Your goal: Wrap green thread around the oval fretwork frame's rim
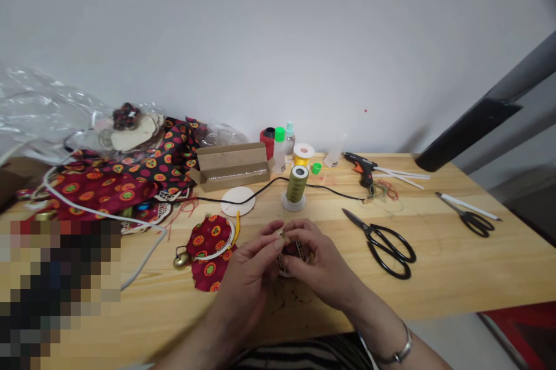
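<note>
In the head view, low in the middle of the frame, the left hand (249, 268) and right hand (319, 263) meet over the near edge of the table (456, 277). The fingers of both are pinched together on a small piece (294, 249) held between them just above the wood. It is mostly hidden, with only a dark patterned bit showing. The work looks partly done. Just left of the hands lies a round (211, 237) already covered in red print cloth, with a bell (180, 259) at its edge, while a bare disc (237, 201) sits uncovered further back. More cloth (108, 182) is heaped at mid-left, uncut. Behind the hands stands a green spool (297, 183). To the right lie black scissors (382, 242), and a glue gun (362, 167) lies further back. As for containers, a box (230, 166) lies open on its side at centre, something shiny lining it, though I cannot tell what. A clear bag (65, 115) at upper left holds pale discs (130, 132) and a dark scrap. The bottles (280, 150) by the wall are capped, their contents unclear.
</note>
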### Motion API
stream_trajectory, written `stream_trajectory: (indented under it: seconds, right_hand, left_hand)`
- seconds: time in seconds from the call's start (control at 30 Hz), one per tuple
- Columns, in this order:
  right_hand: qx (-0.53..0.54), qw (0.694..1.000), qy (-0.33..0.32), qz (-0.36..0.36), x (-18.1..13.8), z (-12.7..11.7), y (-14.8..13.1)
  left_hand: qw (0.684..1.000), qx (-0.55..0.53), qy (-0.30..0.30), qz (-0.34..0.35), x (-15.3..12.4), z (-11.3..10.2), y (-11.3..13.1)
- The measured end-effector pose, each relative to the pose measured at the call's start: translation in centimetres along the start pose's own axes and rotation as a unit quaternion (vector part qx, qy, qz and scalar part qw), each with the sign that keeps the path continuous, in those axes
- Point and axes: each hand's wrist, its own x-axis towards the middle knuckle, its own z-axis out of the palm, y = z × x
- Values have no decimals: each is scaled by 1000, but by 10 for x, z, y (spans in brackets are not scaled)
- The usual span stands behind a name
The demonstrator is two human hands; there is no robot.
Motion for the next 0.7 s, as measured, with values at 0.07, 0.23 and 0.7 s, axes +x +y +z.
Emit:
stream_trajectory:
  seconds: [0.07, 0.23, 0.7]
  right_hand:
    - [14, 1000, 6, 14, 0, 0, 3]
    - [64, 997, 38, 32, -2, -4, 8]
    - [119, 986, 62, 97, -2, -6, 7]
  left_hand:
    - [1000, 2, 7, 0, 0, 1, 0]
    - [999, -15, 26, -16, 3, 3, 1]
    - [999, -4, 33, -24, 2, 2, -1]
